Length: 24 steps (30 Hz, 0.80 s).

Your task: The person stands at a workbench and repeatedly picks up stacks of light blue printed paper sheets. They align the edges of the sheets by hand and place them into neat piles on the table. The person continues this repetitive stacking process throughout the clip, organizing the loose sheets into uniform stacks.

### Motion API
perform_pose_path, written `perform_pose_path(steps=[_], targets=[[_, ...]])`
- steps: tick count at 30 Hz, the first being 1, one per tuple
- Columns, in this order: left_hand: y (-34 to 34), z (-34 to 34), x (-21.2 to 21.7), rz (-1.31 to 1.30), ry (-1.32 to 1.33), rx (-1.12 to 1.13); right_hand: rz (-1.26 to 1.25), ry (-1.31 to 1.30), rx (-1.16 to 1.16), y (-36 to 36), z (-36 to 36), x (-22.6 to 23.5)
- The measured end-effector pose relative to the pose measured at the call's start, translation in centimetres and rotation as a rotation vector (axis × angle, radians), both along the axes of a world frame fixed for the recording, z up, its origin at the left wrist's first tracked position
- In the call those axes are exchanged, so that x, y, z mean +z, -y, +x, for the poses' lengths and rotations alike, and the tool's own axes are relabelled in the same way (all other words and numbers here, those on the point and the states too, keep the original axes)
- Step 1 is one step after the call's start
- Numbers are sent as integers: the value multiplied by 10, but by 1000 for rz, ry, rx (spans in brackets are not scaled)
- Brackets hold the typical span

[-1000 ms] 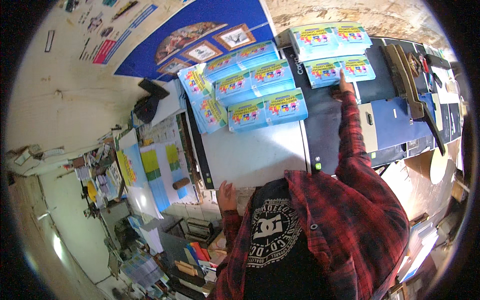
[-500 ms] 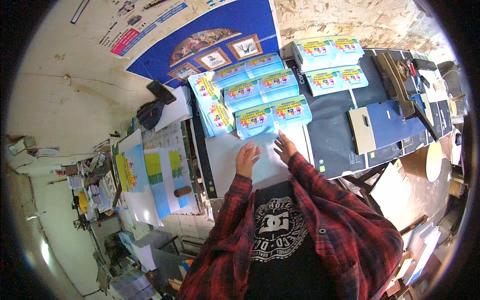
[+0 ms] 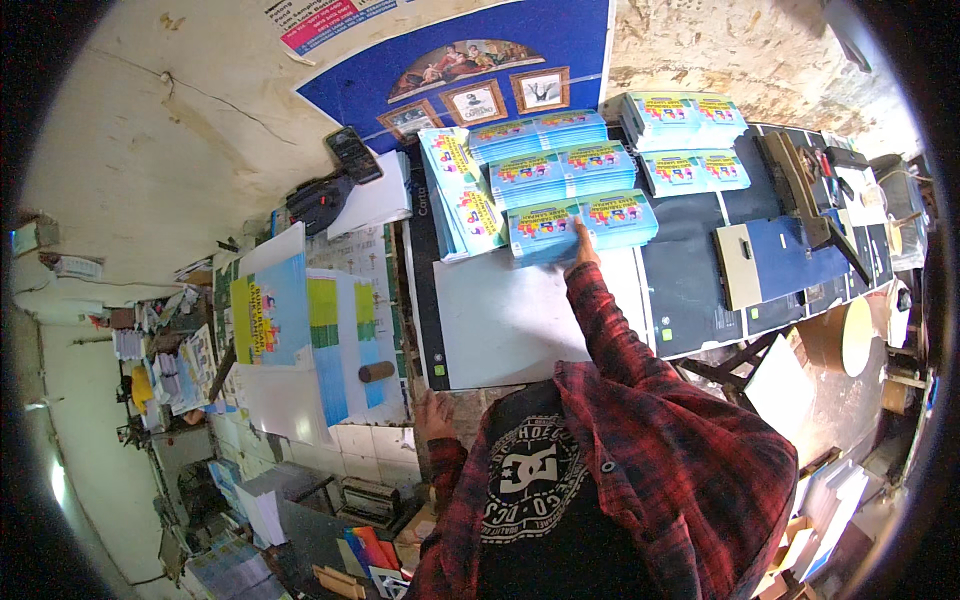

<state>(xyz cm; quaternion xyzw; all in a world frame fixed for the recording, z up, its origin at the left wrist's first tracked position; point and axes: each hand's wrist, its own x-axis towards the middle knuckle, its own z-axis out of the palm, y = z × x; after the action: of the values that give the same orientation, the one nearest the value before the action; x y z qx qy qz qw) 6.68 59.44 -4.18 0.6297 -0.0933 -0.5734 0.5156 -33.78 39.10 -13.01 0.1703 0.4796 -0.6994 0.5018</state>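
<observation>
My right hand (image 3: pixel 580 243) reaches forward in a red plaid sleeve and rests on the nearest stack of light blue printed booklets (image 3: pixel 582 226) at the far side of a white sheet (image 3: pixel 520 315) on the dark table. Whether its fingers grip the stack is not clear. My left hand (image 3: pixel 433 414) rests at the table's near edge, fingers spread, holding nothing. More light blue booklet stacks (image 3: pixel 545 160) lie behind and to the left of the near one.
Two further booklet stacks (image 3: pixel 690 140) sit at the back right. A blue folder with a tan card (image 3: pixel 775 262) and tools (image 3: pixel 800 185) lie on the right. Printed sheets (image 3: pixel 300 340) cover a side table on the left. A blue poster (image 3: pixel 470 60) hangs on the wall.
Both hands were together on the white sheet. My right hand has stretched forward onto the near booklet stack, and my left hand has drawn back to the table's near edge.
</observation>
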Motion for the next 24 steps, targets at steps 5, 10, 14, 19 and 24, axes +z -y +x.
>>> perform_pose_path(steps=[5, 10, 14, 19, 24], targets=[[23, -27, 4, -68, 142, -210, 373, -133, -278, 11, -11, -44], [61, -67, 50, -196, 305, -471, 162, -410, -337, -47, -48, -74], [43, -45, 38, -399, 616, -441, 56, -1067, 204, -126, -62, 51], [54, -125, 110, -740, 987, -761, 16, -1963, 724, -157, -60, 181], [67, -213, 119, -900, 1504, -1296, -58, -2173, 1206, -152, -11, 166]])
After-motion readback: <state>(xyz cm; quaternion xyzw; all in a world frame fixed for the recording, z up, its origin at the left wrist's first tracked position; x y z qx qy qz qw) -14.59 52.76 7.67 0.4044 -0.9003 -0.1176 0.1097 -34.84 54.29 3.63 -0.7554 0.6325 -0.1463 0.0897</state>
